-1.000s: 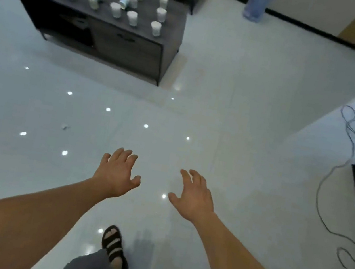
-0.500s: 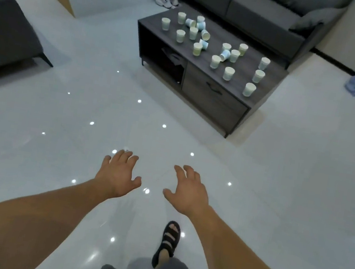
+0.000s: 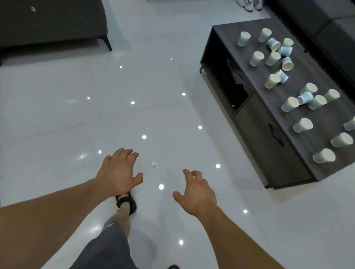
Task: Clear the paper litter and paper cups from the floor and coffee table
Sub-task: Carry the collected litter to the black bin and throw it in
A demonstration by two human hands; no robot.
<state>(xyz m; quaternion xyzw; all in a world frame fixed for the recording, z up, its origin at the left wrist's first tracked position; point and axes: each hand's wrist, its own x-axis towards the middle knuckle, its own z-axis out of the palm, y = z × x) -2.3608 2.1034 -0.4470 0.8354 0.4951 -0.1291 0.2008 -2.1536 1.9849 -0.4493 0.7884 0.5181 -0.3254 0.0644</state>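
Note:
A small white scrap of paper litter (image 3: 154, 164) lies on the glossy white floor, just beyond and between my hands. My left hand (image 3: 119, 171) hovers to its left with fingers spread and holds nothing. My right hand (image 3: 197, 194) hovers to its right, fingers loosely bent, also empty. Several pale green and blue paper cups (image 3: 303, 126) stand or lie tipped on the dark coffee table (image 3: 271, 135) at the right, well beyond arm's reach.
A dark sofa (image 3: 350, 34) runs behind the coffee table. Another dark seat (image 3: 40, 8) stands at the upper left. Someone's feet in white sneakers (image 3: 249, 2) stand at the top. My sandalled feet (image 3: 126, 203) are below my hands.
The view has swung left and moved forward: the coffee table slid to the right edge, the left seat came into view, and the paper scrap now shows between my hands.

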